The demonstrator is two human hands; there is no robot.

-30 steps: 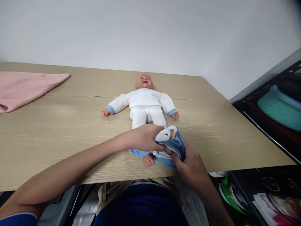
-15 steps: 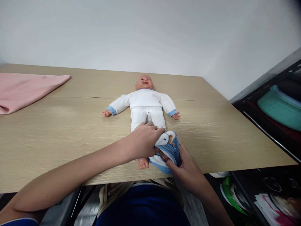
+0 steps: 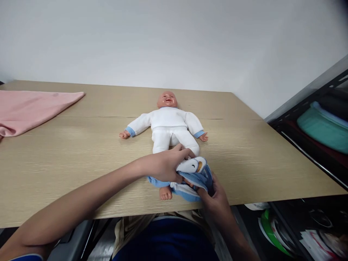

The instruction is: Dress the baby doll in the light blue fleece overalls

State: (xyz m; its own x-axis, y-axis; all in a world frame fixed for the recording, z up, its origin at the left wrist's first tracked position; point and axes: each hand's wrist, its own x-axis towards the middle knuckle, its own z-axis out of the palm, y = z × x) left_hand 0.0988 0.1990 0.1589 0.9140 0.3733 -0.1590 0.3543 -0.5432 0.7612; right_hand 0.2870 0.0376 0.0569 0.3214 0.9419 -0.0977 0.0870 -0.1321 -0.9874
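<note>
A baby doll (image 3: 168, 117) lies on its back with its head away from me, dressed in white with blue cuffs. Blue and white terry baby pants (image 3: 202, 179), with a white animal face on them, are bunched around its lower legs. One bare foot (image 3: 165, 193) sticks out at the left; the other is mostly hidden in the cloth. My left hand (image 3: 168, 165) reaches across the doll's legs, its fingers curled on the pants and close against the leg. My right hand (image 3: 217, 199) grips the pants' lower right edge, thumb inside the opening.
The doll rests on a wooden table (image 3: 95, 152) near its front edge. A pink cloth (image 3: 35, 108) lies at the far left. On the right, a black shelf (image 3: 307, 156) holds folded green fabric (image 3: 323, 125), with several items on a lower level.
The doll's right-side leg has bent outward at the knee. More blue fabric now shows left of my left hand, above the bare foot. Both hands keep their hold on the pants.
</note>
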